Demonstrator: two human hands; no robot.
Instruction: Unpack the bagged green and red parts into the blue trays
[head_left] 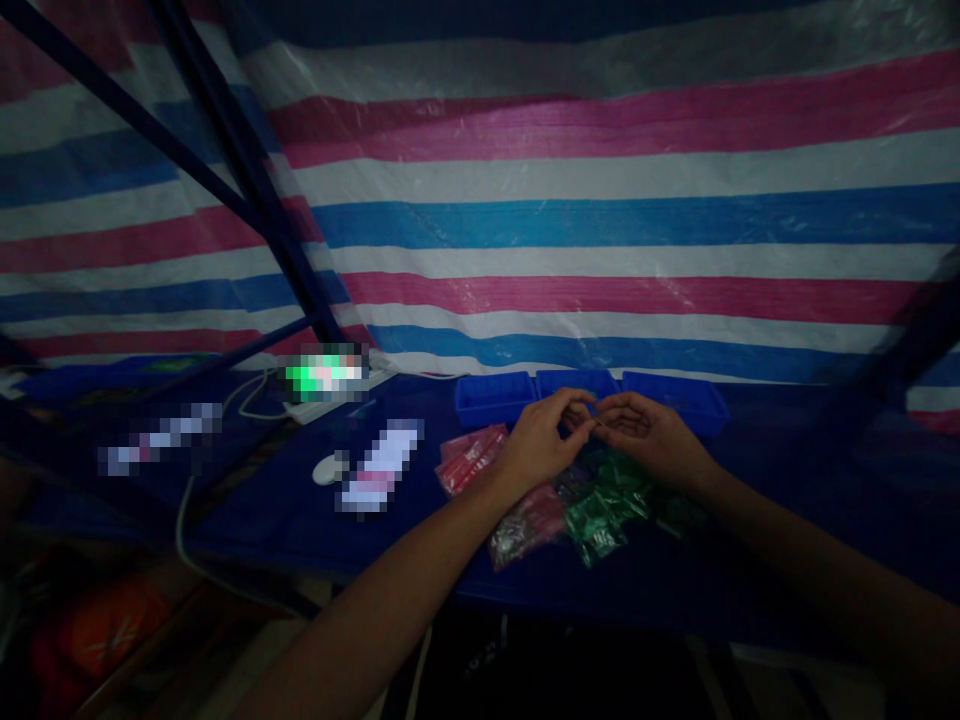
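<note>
My left hand and my right hand meet over a dark blue table, fingertips pinched together on something too small to make out. Beneath them lie small plastic bags: pink ones to the left, a clear pinkish bag in front, and green ones under my right wrist. Just behind the hands stand three blue trays in a row.
A striped pink, blue and white tarp hangs behind the table. A dark metal frame slants at the left. A white power strip with a cable and a small white round object lie left.
</note>
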